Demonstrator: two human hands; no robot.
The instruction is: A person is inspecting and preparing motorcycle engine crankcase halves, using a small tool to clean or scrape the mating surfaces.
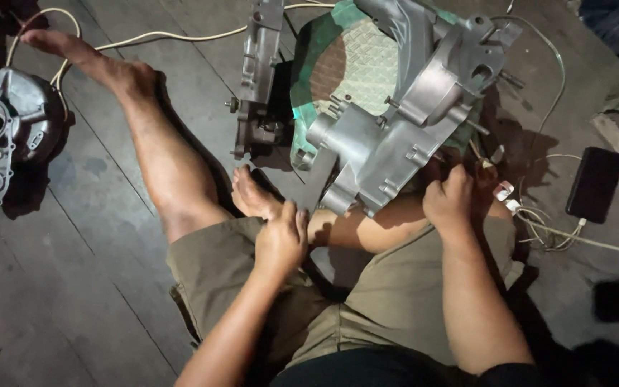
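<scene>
Left hand [281,240] is pinched on a dark strap [318,183] at 7 o'clock of the grey engine casing [388,136]; right hand [449,203] is curled shut at its 5 o'clock, grip contents not visible.

Both forearms reach forward over the lap. The left hand [281,240] is curled into a loose fist, knuckles up, pressed against the bare right foot [252,195]. The right hand [449,201] is also clenched (fingers tucked under, out of sight), wrist bent slightly downward.
</scene>
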